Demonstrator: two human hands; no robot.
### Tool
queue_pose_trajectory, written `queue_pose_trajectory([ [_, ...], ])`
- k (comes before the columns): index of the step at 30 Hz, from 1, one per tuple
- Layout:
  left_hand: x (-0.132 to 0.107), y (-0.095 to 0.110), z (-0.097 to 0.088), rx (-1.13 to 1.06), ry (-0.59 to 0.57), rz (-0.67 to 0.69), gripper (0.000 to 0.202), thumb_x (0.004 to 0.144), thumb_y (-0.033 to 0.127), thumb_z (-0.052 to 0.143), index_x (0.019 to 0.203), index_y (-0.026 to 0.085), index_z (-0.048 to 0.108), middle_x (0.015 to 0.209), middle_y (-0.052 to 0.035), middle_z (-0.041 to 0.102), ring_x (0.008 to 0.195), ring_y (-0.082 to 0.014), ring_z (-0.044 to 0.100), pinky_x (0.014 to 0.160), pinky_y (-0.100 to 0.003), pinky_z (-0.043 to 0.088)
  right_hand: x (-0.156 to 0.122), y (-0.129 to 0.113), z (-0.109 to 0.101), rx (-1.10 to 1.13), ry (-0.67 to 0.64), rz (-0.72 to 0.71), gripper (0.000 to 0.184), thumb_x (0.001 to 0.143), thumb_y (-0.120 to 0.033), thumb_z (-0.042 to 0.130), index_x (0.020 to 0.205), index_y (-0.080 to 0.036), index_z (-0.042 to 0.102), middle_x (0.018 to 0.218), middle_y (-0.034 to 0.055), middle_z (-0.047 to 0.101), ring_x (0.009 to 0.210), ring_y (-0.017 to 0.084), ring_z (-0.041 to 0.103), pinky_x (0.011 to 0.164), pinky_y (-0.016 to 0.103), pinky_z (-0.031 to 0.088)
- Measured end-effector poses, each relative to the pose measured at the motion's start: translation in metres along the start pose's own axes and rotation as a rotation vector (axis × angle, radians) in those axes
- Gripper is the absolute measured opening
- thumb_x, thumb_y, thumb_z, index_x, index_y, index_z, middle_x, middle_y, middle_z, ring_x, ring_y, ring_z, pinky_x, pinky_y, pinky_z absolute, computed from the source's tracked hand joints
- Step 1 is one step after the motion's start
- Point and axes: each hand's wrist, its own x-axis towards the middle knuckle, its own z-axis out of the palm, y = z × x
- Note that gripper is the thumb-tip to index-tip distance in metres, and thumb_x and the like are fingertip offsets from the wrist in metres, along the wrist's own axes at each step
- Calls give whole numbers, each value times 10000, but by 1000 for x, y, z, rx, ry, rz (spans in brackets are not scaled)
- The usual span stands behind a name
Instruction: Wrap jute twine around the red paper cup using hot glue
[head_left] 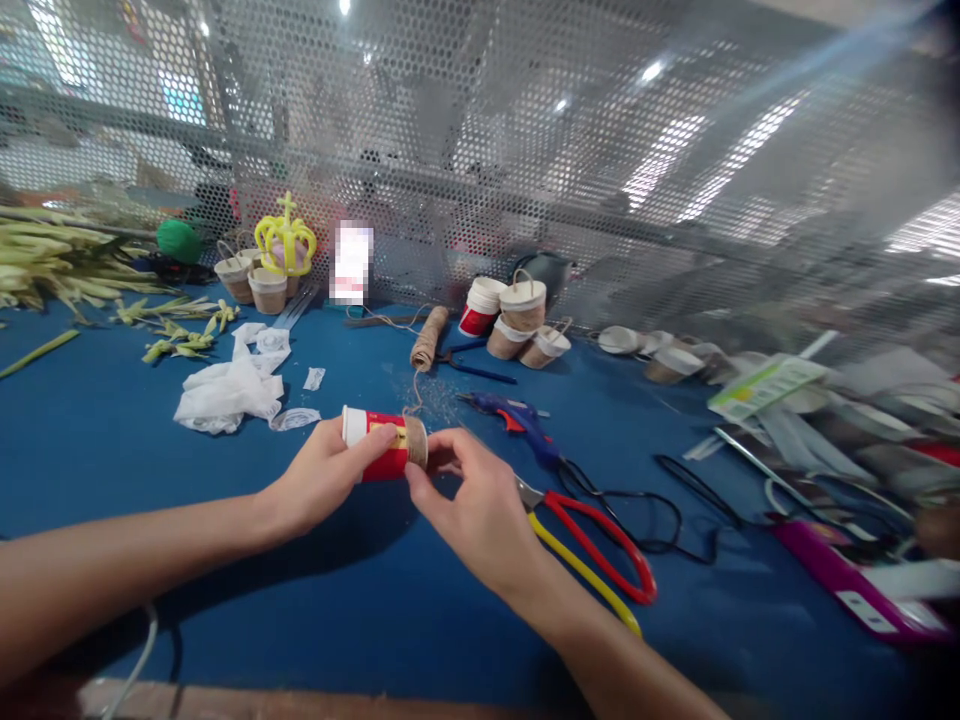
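Observation:
A red and white paper cup lies sideways in my left hand, whose thumb presses on its printed side. Brown twine is wound in a band around the cup's right end. My right hand holds that end, its thumb and fingers curled about the twine-wrapped edge. From the band a strand runs up to the roll of twine lying behind. Scissors with one red and one yellow handle lie beside my right hand. A blue glue gun rests just beyond them.
Several twine-wrapped cups stand by the perforated metal screen. Crumpled white lace and green plant pieces lie to the left. A lit phone leans at the back. A black cable and a purple box lie at right.

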Motion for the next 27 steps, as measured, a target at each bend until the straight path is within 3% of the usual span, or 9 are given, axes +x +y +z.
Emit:
queue_pose_trajectory([
  [20, -1, -3, -3, 79, -14, 63, 276, 763, 361, 533, 856, 131, 655, 826, -45, 674, 681, -126, 561, 605, -198, 408, 2, -5, 0, 23, -29, 47, 38, 700, -170, 543, 710, -172, 506, 663, 14, 592, 579, 125, 560, 570, 258, 472],
  [27, 1, 6, -2, -119, 41, -95, 292, 684, 376, 610, 778, 103, 654, 669, -38, 653, 583, -124, 548, 534, -205, 392, 2, -2, -2, 41, -51, 19, 69, 719, -186, 543, 786, -171, 536, 740, 20, 614, 644, 129, 573, 622, 269, 485],
])
